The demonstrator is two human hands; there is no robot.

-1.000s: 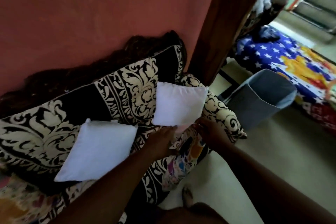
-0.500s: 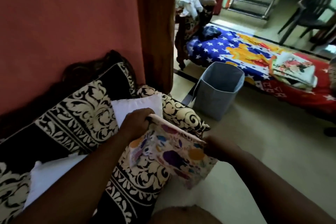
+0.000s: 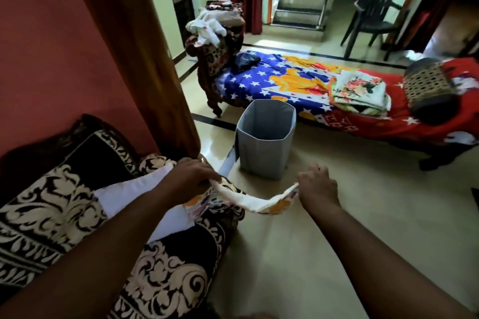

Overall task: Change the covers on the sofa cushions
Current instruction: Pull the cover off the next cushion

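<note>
Both hands stretch removed floral cushion cover [image 3: 248, 201] at frame centre: left hand [image 3: 193, 176] pinches one end over sofa arm, right hand [image 3: 315, 185] pinches other end above floor. Bare white cushion insert [image 3: 129, 198] lies on black-and-cream patterned sofa [image 3: 168, 274], lower left. Grey fabric bin [image 3: 265, 142] stands just beyond hands. Folded floral linens [image 3: 359, 90] wait on daybed [image 3: 285, 85], upper right. Judgement: stripping done here; fresh covers not yet fitted.

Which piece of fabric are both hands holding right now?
The colourful printed cushion cover, stretched between left hand and right hand; the folded floral cloth lies untouched on the bed.
</note>
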